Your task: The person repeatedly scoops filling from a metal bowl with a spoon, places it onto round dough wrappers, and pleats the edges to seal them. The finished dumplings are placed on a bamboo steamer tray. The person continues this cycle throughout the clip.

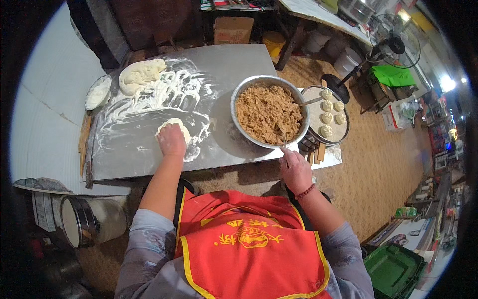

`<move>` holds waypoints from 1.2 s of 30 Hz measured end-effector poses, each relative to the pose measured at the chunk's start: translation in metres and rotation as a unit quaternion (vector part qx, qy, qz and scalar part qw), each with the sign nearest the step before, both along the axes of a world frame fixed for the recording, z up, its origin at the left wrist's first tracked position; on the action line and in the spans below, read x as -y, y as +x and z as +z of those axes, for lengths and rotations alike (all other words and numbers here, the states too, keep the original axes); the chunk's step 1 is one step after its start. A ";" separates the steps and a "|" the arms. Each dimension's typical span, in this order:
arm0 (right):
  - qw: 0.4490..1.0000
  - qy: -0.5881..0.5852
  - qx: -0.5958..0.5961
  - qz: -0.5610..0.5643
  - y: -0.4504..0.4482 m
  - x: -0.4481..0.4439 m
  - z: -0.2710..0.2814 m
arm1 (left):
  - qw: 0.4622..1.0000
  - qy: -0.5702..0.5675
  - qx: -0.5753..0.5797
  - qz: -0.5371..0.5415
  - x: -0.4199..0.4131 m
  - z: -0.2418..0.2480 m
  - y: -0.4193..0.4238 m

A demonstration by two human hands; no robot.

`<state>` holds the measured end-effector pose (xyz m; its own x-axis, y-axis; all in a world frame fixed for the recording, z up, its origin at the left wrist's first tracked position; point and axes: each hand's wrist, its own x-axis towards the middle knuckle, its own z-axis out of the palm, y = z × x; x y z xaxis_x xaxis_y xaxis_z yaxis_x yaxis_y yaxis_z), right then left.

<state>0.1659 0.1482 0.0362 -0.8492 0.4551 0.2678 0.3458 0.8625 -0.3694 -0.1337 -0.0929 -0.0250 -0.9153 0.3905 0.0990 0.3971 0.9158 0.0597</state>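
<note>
My left hand (171, 140) rests on a round, flat piece of dough (180, 125) on the floured metal table (138, 160); its fingertips are hidden. In my right hand (295, 168) is the handle of a metal utensil (284, 141), its end in the filling. A large metal bowl (233, 108) holds this brown minced filling (267, 112). Several pleated buns (326, 117) lie on a round, cloth-lined steamer tray (316, 98) right of the bowl. A big lump of dough (140, 76) lies on flour at the table's far left.
A bowl of flour (98, 93) stands at the table's left edge. A second utensil handle (312, 101) sticks out of the filling bowl towards the steamer. Beyond the steamer stands a pedestal fan (395, 45). A yellow bucket (273, 42) and a cardboard box (233, 30) are behind the table.
</note>
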 end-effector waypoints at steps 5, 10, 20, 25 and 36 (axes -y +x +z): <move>0.992 0.008 -0.123 -0.010 -0.022 -0.028 0.020 | 0.980 0.198 -0.012 -0.026 0.032 -0.029 -0.013; 0.982 -0.079 -0.151 -0.082 -0.021 -0.061 0.048 | 0.668 0.688 0.253 0.131 0.037 0.018 -0.019; 0.988 0.090 -0.126 0.031 -0.037 -0.031 0.015 | 0.219 0.805 0.550 -0.034 -0.014 0.032 0.013; 0.984 0.035 -0.151 0.083 -0.028 -0.018 0.019 | 0.162 0.776 0.609 -0.040 -0.055 0.053 0.057; 0.981 -0.029 -0.141 -0.128 -0.113 -0.109 0.026 | 0.155 0.726 0.669 0.038 -0.112 0.034 0.077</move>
<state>0.0532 0.2573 0.0624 -0.6018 0.6648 0.4427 0.4250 0.7358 -0.5272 -0.0565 0.0191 0.0090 -0.4923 0.8288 -0.2661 -0.8689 -0.4497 0.2070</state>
